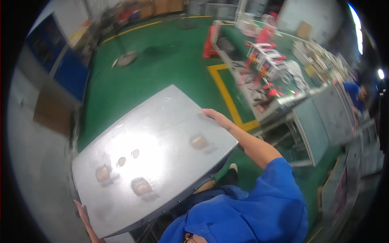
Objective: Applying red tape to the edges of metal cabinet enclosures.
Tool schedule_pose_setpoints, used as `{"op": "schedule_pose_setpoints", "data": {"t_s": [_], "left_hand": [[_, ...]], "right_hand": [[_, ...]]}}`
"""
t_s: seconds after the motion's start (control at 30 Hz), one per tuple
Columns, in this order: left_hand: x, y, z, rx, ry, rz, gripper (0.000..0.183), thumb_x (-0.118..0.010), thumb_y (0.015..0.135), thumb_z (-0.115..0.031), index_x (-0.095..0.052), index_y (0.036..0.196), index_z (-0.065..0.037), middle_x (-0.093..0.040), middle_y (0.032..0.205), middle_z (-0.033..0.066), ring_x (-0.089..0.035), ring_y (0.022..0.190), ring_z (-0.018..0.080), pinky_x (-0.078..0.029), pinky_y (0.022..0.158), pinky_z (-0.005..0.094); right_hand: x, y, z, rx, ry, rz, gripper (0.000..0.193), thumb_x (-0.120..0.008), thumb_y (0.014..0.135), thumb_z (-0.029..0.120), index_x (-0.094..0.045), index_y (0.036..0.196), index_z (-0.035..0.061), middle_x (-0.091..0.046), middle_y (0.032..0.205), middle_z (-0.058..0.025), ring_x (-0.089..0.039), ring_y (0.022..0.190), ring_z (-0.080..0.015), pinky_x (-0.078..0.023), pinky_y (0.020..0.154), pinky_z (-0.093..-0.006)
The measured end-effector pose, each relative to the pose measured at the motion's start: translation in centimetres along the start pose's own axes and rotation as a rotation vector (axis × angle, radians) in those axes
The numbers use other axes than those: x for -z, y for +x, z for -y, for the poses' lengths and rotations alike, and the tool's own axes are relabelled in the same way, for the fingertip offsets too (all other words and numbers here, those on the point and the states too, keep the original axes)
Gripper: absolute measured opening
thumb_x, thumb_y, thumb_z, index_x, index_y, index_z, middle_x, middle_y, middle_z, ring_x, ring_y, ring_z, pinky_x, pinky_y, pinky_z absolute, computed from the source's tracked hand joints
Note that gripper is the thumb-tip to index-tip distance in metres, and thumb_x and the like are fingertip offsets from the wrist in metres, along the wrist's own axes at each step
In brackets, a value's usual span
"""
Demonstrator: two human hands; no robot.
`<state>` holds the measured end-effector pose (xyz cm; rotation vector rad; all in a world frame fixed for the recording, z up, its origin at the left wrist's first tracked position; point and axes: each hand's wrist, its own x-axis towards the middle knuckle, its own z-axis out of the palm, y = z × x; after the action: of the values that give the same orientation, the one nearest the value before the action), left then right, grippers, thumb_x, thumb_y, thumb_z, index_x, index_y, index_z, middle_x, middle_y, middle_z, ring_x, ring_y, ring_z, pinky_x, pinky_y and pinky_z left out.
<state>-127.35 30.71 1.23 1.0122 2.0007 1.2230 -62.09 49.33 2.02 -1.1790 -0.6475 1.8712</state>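
Left hand and right hand, well apart, clasp opposite short edges of a grey metal box, fingers partly hidden.

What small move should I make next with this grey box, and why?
I'd probably slide your left hand slightly forward along the edge of the grey box: it sits toward the near-left corner, whereas your right hand is nearer the middle of the opposite side, so your hands look unevenly placed.

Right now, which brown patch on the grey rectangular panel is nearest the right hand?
The lone brown patch toward the right of the grey panel; others sit left.
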Motion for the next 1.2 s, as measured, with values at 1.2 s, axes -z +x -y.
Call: {"op": "schedule_pose_setpoints", "data": {"t_s": [1.2], "left_hand": [[-110.4, -53.8, -52.7, -0.110, 0.048, 2.312, 0.063, -0.040, 0.083, -0.049, -0.046, 0.118, 0.002, -0.056, 0.109, 0.0150, -0.056, 0.095, 0.0228, -0.045, 0.080, 0.0304]], "right_hand": [[53.4, -67.0, -1.1, 0.924, 0.815, -1.247, 0.042, -0.043, 0.082, 0.036, -0.057, 0.102, 0.0020, -0.061, 0.095, -0.0106, -0.057, 0.079, -0.0203, -0.045, 0.073, -0.0310]]}}
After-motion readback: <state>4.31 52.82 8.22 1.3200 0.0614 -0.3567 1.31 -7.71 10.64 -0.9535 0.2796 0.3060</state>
